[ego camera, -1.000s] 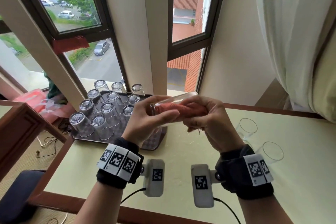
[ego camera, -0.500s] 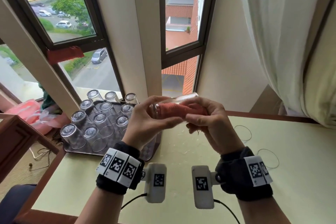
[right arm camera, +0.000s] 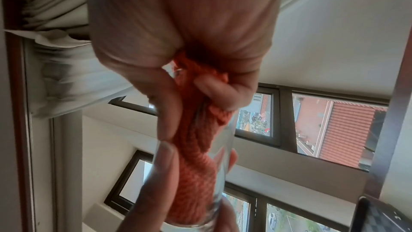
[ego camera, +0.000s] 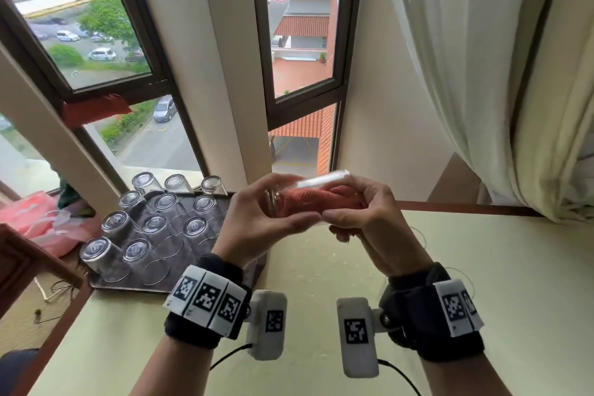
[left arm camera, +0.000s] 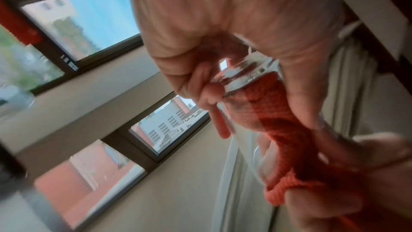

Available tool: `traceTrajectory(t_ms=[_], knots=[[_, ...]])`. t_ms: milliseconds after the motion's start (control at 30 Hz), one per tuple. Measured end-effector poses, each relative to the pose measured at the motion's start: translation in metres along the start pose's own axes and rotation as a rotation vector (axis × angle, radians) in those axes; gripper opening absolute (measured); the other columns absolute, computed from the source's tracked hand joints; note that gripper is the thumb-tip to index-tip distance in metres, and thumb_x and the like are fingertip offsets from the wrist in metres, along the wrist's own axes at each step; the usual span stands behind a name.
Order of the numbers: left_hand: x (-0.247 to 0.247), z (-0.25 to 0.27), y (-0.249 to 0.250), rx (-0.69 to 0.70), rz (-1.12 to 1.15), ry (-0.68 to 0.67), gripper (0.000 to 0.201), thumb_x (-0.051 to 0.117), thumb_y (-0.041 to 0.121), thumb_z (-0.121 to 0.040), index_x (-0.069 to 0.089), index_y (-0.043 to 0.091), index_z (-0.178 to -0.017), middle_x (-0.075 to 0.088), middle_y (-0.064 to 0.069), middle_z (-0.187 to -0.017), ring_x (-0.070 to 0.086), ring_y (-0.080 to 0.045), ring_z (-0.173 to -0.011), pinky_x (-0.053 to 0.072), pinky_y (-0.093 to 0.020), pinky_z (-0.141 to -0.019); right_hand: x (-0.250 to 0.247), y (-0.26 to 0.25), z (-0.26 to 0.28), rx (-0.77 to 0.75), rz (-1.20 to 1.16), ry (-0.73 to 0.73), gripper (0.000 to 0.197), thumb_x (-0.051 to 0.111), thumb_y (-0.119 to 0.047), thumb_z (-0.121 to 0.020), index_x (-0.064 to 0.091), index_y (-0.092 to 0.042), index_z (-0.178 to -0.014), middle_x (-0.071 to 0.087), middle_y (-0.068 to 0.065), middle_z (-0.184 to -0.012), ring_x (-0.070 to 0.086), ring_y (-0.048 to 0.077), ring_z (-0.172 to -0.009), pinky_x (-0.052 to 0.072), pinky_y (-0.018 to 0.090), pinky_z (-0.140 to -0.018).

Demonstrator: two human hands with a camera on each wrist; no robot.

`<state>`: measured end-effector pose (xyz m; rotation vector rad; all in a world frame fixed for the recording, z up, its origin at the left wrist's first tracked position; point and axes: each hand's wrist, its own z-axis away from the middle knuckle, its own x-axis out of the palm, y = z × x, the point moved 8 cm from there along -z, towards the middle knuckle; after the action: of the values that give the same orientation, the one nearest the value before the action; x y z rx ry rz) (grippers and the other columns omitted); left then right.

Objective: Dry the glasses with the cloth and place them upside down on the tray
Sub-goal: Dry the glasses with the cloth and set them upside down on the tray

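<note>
— Clear cylindrical glass (ego camera: 308, 199), centre frame: where's its long axis?
— Sideways between my hands; left hand (ego camera: 257, 222) clamps the base, right hand (ego camera: 363, 212) grips the orange knitted cloth (ego camera: 315, 202) stuffed inside.

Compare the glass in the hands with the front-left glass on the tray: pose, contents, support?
Pose: the held glass lies roughly sideways in the air; the front-left tray glass stands upside down, base up.
Contents: the held glass has the orange cloth stuffed inside; the tray glass looks empty.
Support: the left hand grips the held glass near its base while the right hand holds the cloth at its mouth; the other rests on the tray, untouched.
Both are clear tumblers.
</note>
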<state>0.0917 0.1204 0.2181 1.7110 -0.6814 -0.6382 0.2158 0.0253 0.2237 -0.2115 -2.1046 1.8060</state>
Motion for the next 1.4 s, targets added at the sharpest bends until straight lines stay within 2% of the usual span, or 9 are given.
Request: traceTrajectory(t_ms=[133,333,533,733,833,933,1033,1233,1400], knots=[[0.006,0.004,-0.004,-0.012,0.059,-0.037,0.071,0.095,0.018,-0.056,0.064,0.013,-0.119,0.074,-0.01,-0.107,0.074,-0.023,-0.087,0.06,-0.028,-0.07,-0.008,0.001,-0.001,0.015,0.014,0.032,0.037,0.071,0.018,-0.06,0.074,-0.012,-0.08,0.064,0.004,-0.063,0.052,0.015,-0.048,0.041,0.023,-0.04],[0.007,0.008,-0.013,-0.161,0.264,0.008,0.08,0.096,0.046,-0.042,0.067,0.013,-0.108,0.065,-0.008,-0.081,0.052,-0.01,-0.053,0.043,-0.017,-0.043,0.002,-0.007,0.004,-0.086,-0.065,0.046,0.05,0.044,0.011,-0.048,0.078,-0.017,-0.073,0.073,0.002,-0.079,0.07,0.018,-0.073,0.056,0.025,-0.055],[0.005,0.013,0.006,0.06,0.022,-0.058,0.074,0.096,0.01,-0.057,0.062,0.013,-0.122,0.074,-0.011,-0.109,0.075,-0.029,-0.091,0.062,-0.034,-0.074,0.0,0.002,0.005,-0.04,0.034,-0.029,0.033,0.078,0.008,-0.066,0.07,-0.004,-0.096,0.066,0.005,-0.07,0.055,0.016,-0.052,0.046,0.024,-0.043],[0.004,0.015,-0.017,-0.154,0.196,0.012,0.065,0.091,0.058,-0.047,0.073,0.036,-0.105,0.075,-0.001,-0.09,0.059,-0.023,-0.065,0.051,-0.021,-0.049,-0.002,0.006,0.001,-0.121,-0.09,0.027,0.057,0.05,0.035,-0.065,0.077,-0.013,-0.079,0.071,0.002,-0.078,0.068,0.015,-0.07,0.055,0.024,-0.052],[-0.003,0.018,-0.028,-0.192,0.223,0.11,0.053,0.085,0.048,-0.055,0.075,0.028,-0.104,0.074,-0.002,-0.079,0.05,-0.026,-0.057,0.046,-0.022,-0.041,0.002,0.012,0.002,-0.106,-0.011,0.045,0.046,0.057,0.03,-0.062,0.074,-0.009,-0.081,0.071,0.002,-0.079,0.068,0.014,-0.072,0.057,0.027,-0.054],[-0.006,0.019,-0.017,-0.07,0.058,0.088,0.056,0.09,0.035,-0.062,0.07,0.023,-0.113,0.077,-0.001,-0.091,0.065,-0.038,-0.065,0.06,-0.033,-0.058,0.004,0.022,0.004,-0.02,0.03,-0.006,0.032,0.075,0.004,-0.061,0.071,-0.004,-0.091,0.065,0.007,-0.075,0.057,0.017,-0.057,0.049,0.027,-0.046],[-0.003,0.021,-0.011,0.03,-0.04,0.031,0.062,0.094,0.025,-0.063,0.066,0.028,-0.118,0.077,0.007,-0.101,0.075,-0.016,-0.087,0.059,-0.024,-0.074,-0.002,0.025,0.001,-0.019,-0.017,0.029,0.037,0.076,0.008,-0.053,0.073,-0.007,-0.086,0.067,0.005,-0.071,0.055,0.016,-0.052,0.045,0.025,-0.042],[-0.004,0.015,-0.022,-0.111,0.034,0.064,0.062,0.081,0.048,-0.055,0.062,0.03,-0.112,0.074,0.011,-0.088,0.066,-0.013,-0.069,0.056,-0.027,-0.061,0.003,0.007,-0.004,-0.188,0.068,0.077,0.053,0.058,0.022,-0.059,0.078,-0.023,-0.078,0.074,0.006,-0.091,0.072,0.029,-0.092,0.06,0.032,-0.058],[-0.019,0.012,-0.013,0.066,-0.138,0.106,0.072,0.097,0.036,-0.05,0.066,0.03,-0.115,0.076,0.003,-0.099,0.074,-0.013,-0.088,0.059,-0.024,-0.076,0.013,0.019,-0.009,-0.058,0.084,-0.026,0.043,0.067,0.018,-0.058,0.071,-0.011,-0.09,0.067,0.006,-0.083,0.062,0.015,-0.06,0.053,0.027,-0.048]])
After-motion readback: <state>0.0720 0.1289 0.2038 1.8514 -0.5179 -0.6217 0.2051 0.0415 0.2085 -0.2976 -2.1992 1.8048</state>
